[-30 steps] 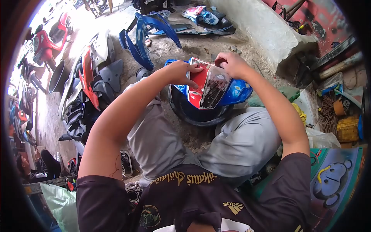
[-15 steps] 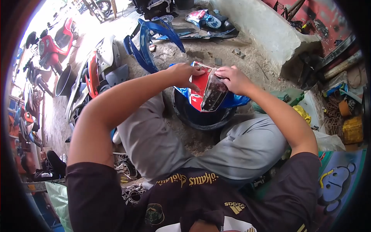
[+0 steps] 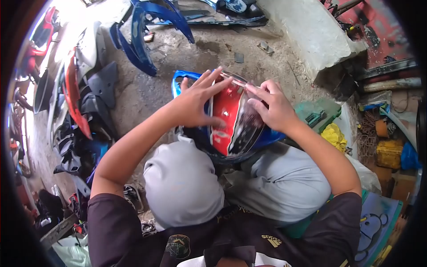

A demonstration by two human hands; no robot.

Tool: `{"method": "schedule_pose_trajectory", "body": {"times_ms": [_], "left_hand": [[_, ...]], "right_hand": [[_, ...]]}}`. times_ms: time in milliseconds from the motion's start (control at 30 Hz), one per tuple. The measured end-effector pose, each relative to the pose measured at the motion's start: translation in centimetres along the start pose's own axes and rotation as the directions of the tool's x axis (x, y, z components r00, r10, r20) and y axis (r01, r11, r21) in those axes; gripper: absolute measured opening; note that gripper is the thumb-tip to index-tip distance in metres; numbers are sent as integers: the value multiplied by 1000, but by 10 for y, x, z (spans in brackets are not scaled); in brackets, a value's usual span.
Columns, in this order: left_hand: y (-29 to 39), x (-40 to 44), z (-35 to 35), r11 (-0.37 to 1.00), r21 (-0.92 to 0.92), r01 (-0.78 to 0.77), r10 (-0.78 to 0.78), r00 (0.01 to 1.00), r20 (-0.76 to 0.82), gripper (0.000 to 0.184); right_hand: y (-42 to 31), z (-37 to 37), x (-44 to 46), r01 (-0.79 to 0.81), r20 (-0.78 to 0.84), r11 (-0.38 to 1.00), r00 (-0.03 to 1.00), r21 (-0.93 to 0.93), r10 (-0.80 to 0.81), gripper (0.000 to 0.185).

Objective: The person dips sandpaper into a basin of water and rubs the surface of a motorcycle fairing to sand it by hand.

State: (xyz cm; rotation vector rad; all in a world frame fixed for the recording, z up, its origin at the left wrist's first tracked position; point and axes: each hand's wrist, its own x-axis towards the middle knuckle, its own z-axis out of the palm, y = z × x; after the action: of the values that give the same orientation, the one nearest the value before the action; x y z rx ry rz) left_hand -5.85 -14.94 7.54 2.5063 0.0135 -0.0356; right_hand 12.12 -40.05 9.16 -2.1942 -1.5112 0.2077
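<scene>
A blue motorcycle body panel [image 3: 270,139] lies before my knees, over a black bucket [image 3: 224,159]. Across its middle runs a glossy red, black and white decal sheet [image 3: 227,104]. My left hand [image 3: 198,100] is open over the panel's left side, its fingers spread and reaching to the decal's upper left edge. On the other side, my right hand [image 3: 273,107] rests on the dark upper right part of the decal. Its index finger and thumb are apart, and the other fingers are bent. Whether any fingertip grips the decal's edge I cannot make out.
Another blue body panel [image 3: 138,40] lies on the floor ahead to the left. An orange panel [image 3: 73,95] and dark parts lie further left. A concrete block [image 3: 311,40] stands at the upper right, with a yellow cloth [image 3: 333,137] and clutter on my right.
My view has come closer and shifted, so the panel looks larger. My left hand has spread its fingers wider over the decal; my right hand stays on its right part.
</scene>
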Motion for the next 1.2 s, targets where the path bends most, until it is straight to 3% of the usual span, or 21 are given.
{"method": "schedule_pose_trajectory", "body": {"times_ms": [100, 200, 333, 533, 733, 833, 967, 1167, 1200], "left_hand": [[-3, -11, 16, 993, 54, -105, 111, 986, -121, 107], [-2, -8, 31, 989, 103, -105, 131, 951, -280, 92], [1, 4, 32, 994, 67, -92, 110, 931, -349, 77], [1, 17, 26, 980, -23, -198, 178, 920, -350, 79], [-6, 28, 31, 958, -105, -265, 209, 905, -371, 67], [-8, 31, 32, 961, -112, -254, 199, 910, -363, 69], [-11, 33, 29, 963, -79, -258, 221, 923, -313, 73], [-12, 27, 33, 955, 91, -283, 297, 917, -266, 83], [-13, 30, 26, 947, 140, -289, 312, 931, -188, 84]], "right_hand": [[-14, -2, -2, 42, 17, 998, 999, -43, -41, 47], [-15, 7, 1, 16, -24, 998, 1000, -65, -18, 44], [-17, 19, 11, -35, -130, 997, 991, -72, 25, 36], [-37, 28, 10, -233, -263, 972, 937, 16, 229, 22], [-36, 23, 4, -268, -258, 956, 921, 123, 291, 20], [-36, 26, 10, -310, -270, 938, 900, 157, 342, 19], [-36, 48, 9, -271, -436, 955, 850, 119, 295, 17], [-34, 53, 4, -220, -458, 955, 840, 200, 290, 20], [-32, 54, 3, -220, -467, 951, 832, 219, 300, 20]]}}
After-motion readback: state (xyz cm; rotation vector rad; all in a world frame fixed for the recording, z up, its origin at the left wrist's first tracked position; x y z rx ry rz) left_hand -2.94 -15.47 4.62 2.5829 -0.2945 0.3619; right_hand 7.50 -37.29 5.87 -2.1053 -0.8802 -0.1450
